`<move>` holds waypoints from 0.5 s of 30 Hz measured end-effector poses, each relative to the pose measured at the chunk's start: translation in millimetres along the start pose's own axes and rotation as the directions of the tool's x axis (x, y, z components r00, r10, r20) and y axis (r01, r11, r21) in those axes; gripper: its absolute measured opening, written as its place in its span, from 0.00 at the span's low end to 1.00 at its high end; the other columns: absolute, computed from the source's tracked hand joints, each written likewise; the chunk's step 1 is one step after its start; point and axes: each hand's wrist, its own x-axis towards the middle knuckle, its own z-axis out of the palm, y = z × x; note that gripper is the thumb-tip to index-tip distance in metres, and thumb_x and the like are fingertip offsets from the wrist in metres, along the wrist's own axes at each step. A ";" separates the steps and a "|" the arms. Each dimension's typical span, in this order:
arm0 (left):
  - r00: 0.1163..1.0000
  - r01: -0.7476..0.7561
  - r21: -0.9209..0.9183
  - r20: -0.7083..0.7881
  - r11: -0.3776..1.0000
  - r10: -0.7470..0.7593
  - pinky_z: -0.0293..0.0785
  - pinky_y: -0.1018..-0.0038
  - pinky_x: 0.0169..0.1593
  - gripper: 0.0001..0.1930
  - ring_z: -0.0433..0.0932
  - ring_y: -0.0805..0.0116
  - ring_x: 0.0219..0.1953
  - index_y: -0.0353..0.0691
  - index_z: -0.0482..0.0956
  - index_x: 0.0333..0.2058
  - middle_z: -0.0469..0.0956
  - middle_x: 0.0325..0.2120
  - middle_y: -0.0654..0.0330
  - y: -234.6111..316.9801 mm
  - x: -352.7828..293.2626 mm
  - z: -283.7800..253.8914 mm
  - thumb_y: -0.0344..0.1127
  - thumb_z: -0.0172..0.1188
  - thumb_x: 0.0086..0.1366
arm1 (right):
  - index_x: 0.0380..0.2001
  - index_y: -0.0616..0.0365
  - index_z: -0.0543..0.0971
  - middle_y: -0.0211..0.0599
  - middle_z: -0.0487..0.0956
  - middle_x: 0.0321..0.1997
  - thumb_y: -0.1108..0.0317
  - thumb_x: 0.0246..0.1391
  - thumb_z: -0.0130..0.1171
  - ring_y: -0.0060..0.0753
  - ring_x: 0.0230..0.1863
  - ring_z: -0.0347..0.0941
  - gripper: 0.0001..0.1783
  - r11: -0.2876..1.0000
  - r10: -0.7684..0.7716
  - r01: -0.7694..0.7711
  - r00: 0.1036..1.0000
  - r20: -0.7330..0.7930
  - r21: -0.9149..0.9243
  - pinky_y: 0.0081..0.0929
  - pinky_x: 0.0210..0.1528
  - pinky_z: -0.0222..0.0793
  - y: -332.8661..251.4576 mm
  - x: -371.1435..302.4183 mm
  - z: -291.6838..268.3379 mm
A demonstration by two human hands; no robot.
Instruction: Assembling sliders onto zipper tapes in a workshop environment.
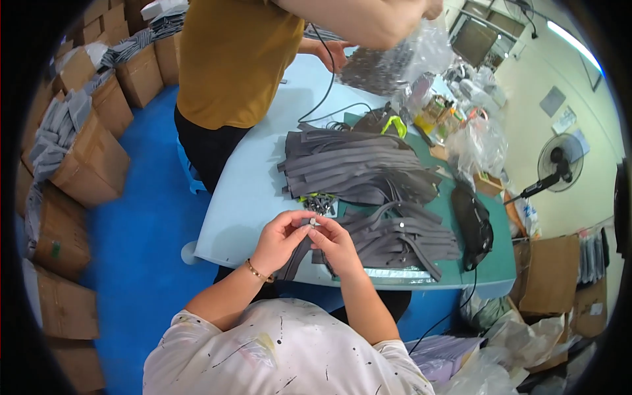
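At the near edge of the table, my left hand (282,235) and my right hand (334,245) meet with fingertips closed in a pinch. Between them is a small silvery piece (313,222); its exact kind is too small to make out. A dark grey strap (295,259) hangs down below my fingers. Just beyond my hands lies a small heap of metal and yellow-green pieces (318,203). To the right of my right hand are loose grey straps (401,238), some with a shiny round piece. Behind them rests a thick stack of similar straps (349,161).
A co-worker in a mustard shirt (237,62) stands across the table (240,204), holding a clear plastic bag (421,56). A black pouch-like item (471,227) lies on the right. Cables cross the far side. Cardboard boxes (92,164) line the left; a fan (558,164) stands right.
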 end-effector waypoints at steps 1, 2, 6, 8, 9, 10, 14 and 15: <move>0.999 -0.023 0.038 0.023 0.999 0.022 0.68 0.84 0.41 0.14 0.69 0.81 0.35 0.34 0.71 0.45 0.71 0.32 0.66 4.0 -1.6 -0.3 0.22 0.54 0.59 | 0.49 0.61 0.70 0.25 0.73 0.30 0.71 0.51 0.58 0.14 0.30 0.68 0.21 0.996 -0.013 0.014 1.000 -0.013 0.084 0.12 0.31 0.65 1.3 1.9 1.3; 1.000 -0.003 -0.054 -0.003 0.999 0.003 0.67 0.86 0.37 0.12 0.67 0.82 0.31 0.36 0.73 0.43 0.70 0.30 0.67 9.1 -1.8 2.3 0.22 0.54 0.59 | 0.49 0.61 0.70 0.25 0.73 0.30 0.71 0.51 0.58 0.14 0.30 0.68 0.21 0.997 -0.018 0.019 1.000 -0.010 0.069 0.12 0.31 0.65 4.0 3.6 2.4; 0.976 -0.091 -0.329 -0.217 0.940 0.019 0.68 0.85 0.38 0.13 0.70 0.81 0.33 0.36 0.73 0.42 0.71 0.31 0.66 10.9 -4.5 -10.5 0.22 0.56 0.57 | 0.43 0.59 0.73 0.22 0.72 0.26 0.74 0.50 0.59 0.13 0.24 0.65 0.15 0.960 0.050 -0.006 0.987 -0.152 0.279 0.11 0.26 0.61 17.1 12.9 4.4; 0.973 -0.075 -0.349 -0.230 0.934 -0.008 0.68 0.84 0.39 0.13 0.70 0.80 0.33 0.36 0.73 0.43 0.72 0.31 0.66 12.5 0.1 -19.7 0.23 0.56 0.58 | 0.38 0.58 0.76 0.25 0.75 0.29 0.74 0.50 0.58 0.14 0.26 0.67 0.10 0.972 0.072 -0.030 0.982 -0.176 0.232 0.12 0.26 0.62 21.1 15.0 8.5; 0.968 -0.058 -0.365 -0.248 0.929 -0.037 0.68 0.84 0.39 0.13 0.71 0.79 0.33 0.35 0.72 0.43 0.72 0.31 0.65 13.0 1.8 -24.2 0.23 0.56 0.58 | 0.38 0.58 0.76 0.25 0.75 0.29 0.74 0.50 0.58 0.14 0.26 0.67 0.10 0.973 0.069 -0.027 0.981 -0.179 0.230 0.12 0.26 0.62 21.2 16.3 12.1; 0.978 0.004 -0.337 -0.196 0.942 -0.074 0.68 0.82 0.39 0.13 0.71 0.78 0.34 0.36 0.72 0.44 0.73 0.32 0.64 8.9 4.0 -28.6 0.24 0.55 0.59 | 0.37 0.59 0.76 0.26 0.76 0.30 0.73 0.50 0.58 0.14 0.28 0.68 0.09 0.991 -0.054 0.074 0.984 -0.173 0.112 0.12 0.27 0.64 20.6 16.2 16.6; 0.985 0.110 -0.298 -0.098 0.948 -0.145 0.68 0.82 0.41 0.12 0.72 0.78 0.36 0.36 0.73 0.43 0.75 0.34 0.63 -0.2 2.8 -27.7 0.25 0.55 0.60 | 0.35 0.59 0.76 0.28 0.77 0.31 0.72 0.51 0.59 0.13 0.30 0.70 0.07 0.988 -0.150 0.152 0.984 -0.099 0.008 0.12 0.28 0.66 7.2 8.9 33.3; 0.984 0.115 -0.298 -0.096 0.948 -0.149 0.68 0.82 0.41 0.12 0.72 0.78 0.36 0.36 0.73 0.43 0.75 0.34 0.63 -0.5 1.7 -27.3 0.25 0.55 0.60 | 0.34 0.60 0.76 0.27 0.77 0.30 0.72 0.51 0.59 0.13 0.28 0.69 0.07 0.989 -0.145 0.146 0.986 -0.087 0.012 0.12 0.27 0.65 6.4 7.5 34.9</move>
